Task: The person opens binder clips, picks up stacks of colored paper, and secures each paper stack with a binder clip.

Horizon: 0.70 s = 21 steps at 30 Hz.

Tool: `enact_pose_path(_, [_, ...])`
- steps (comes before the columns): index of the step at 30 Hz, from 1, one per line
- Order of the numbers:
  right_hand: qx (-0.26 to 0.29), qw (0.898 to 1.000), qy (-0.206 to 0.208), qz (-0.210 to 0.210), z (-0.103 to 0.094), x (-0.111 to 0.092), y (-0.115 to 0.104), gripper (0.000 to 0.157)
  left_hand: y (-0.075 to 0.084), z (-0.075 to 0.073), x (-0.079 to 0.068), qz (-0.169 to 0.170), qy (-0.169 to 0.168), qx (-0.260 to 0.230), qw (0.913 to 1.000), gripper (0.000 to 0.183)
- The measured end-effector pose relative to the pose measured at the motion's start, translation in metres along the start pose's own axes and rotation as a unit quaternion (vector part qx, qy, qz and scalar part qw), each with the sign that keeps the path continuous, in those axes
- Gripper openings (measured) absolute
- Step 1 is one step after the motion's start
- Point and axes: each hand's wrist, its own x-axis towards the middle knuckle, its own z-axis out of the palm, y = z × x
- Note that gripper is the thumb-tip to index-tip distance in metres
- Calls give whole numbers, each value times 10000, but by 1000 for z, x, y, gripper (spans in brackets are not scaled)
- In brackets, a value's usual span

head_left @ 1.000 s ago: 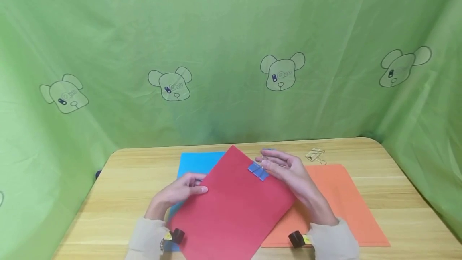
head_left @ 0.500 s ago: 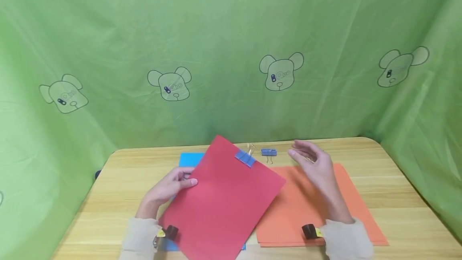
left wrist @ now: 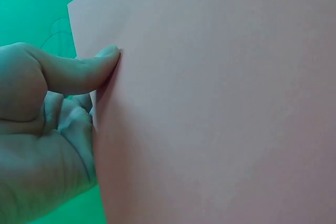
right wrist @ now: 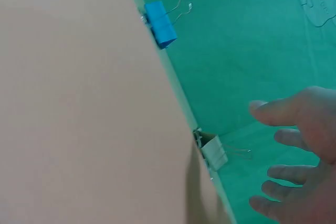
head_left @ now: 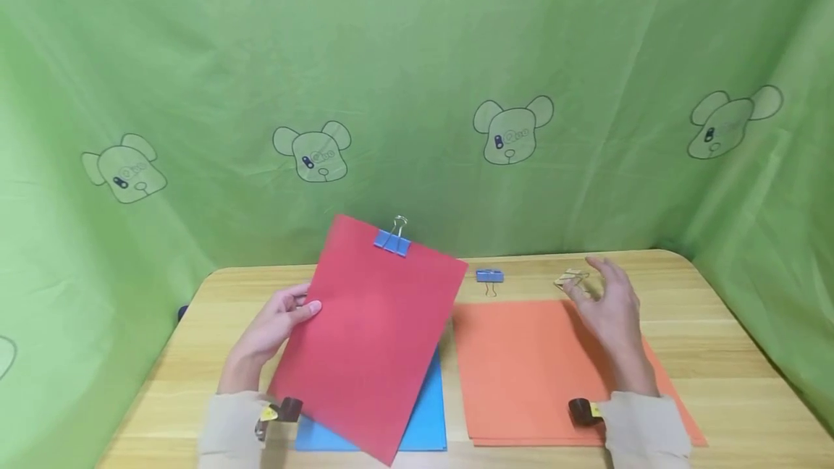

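My left hand (head_left: 276, 320) pinches the left edge of a red paper sheet (head_left: 371, 331), thumb on the front face and fingers behind it. The sheet is held up at a tilt, with a blue binder clip (head_left: 392, 242) on its top edge, wire handles pointing up. In the left wrist view the thumb (left wrist: 84, 72) presses on the paper, which looks pale pink there. My right hand (head_left: 612, 310) hovers over the right part of the table with nothing in it, fingers apart, beside a beige binder clip (head_left: 570, 278). The right wrist view shows its fingers spread near that beige clip (right wrist: 214, 153).
A stack of orange paper (head_left: 521, 375) lies under the right hand. Blue paper (head_left: 426, 411) lies partly hidden beneath the red sheet. A second blue binder clip (head_left: 490, 276) rests near the table's back edge. Green cloth (head_left: 417, 78) surrounds the wooden table (head_left: 723, 353).
The right hand has let go of the clip on the red paper and moved right, near the beige clip. The left hand has shifted the sheet left and up, turning it more upright.
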Motion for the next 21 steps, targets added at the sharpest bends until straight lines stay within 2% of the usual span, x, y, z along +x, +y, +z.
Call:
enact_pose_path(3, [-85,9996,-255,79,6,3,9,69,3,-7,-5,-4,337,56,9994,46])
enact_pose_path(7, [-213,9988,-396,188,13,6,18,69,7,-19,-13,14,666,96,9977,50])
enact_pose_path(14, [-281,9975,-625,146,17,7,26,58,13,-37,-26,-286,1412,274,9892,51])
enact_pose_path(18, [-299,9968,-727,169,17,7,24,56,16,-47,-33,-451,1692,448,9835,54])
enact_pose_path(21, [-333,9960,-799,224,17,7,23,54,16,-56,-39,-454,1830,370,9814,55])
